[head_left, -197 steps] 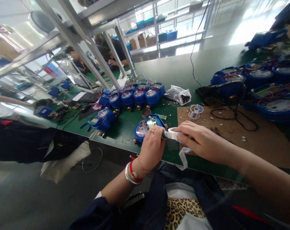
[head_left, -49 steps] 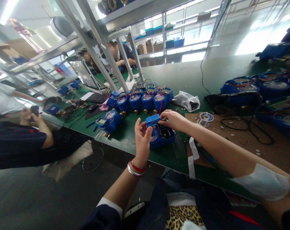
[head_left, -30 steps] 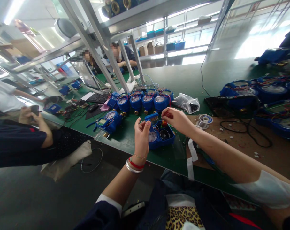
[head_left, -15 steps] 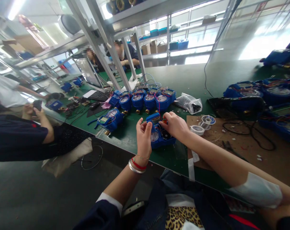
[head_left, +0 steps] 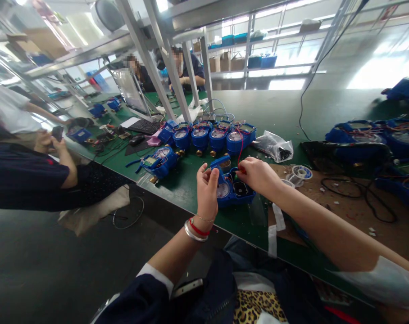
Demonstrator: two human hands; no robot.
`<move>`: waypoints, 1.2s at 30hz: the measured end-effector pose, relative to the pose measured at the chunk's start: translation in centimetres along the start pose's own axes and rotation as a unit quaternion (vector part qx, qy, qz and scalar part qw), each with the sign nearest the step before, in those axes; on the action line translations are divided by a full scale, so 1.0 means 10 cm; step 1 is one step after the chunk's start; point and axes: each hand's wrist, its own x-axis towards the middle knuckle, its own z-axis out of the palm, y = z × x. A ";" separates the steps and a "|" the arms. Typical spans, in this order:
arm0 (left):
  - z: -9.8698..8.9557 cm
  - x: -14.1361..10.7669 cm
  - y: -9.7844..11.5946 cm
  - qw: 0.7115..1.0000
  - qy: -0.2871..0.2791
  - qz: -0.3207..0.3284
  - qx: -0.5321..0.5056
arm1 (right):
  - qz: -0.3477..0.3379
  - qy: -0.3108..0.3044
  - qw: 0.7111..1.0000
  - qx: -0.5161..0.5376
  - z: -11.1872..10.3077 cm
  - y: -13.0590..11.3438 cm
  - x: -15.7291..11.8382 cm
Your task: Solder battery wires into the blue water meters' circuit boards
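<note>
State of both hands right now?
Left hand: loosely curled at the blue meter; cannot tell whether it grips anything.
Right hand: fingertips closed on a red wire.

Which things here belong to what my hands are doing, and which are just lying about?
Seemingly part of the work:
Open blue meter, at the left hand
Red wire, at the right hand

Apparently just lying about:
Computer mouse
Keyboard
Clear plastic bag
Wire spool, though possibly a supply
</note>
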 end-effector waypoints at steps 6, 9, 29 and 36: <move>-0.01 0.03 0.01 1.000 -0.005 -0.014 -0.020 | -0.028 -0.001 0.999 0.015 0.02 0.04 -0.01; -0.01 0.04 0.01 1.000 -0.004 -0.014 -0.018 | -0.045 -0.005 0.999 0.023 -0.01 0.05 0.00; -0.02 0.11 -0.04 0.999 -0.018 -0.024 -0.043 | -0.127 0.039 0.990 0.050 -0.42 0.03 0.10; -0.01 0.09 0.00 0.997 -0.023 -0.030 -0.063 | -0.134 0.020 0.989 0.063 -0.34 0.12 0.05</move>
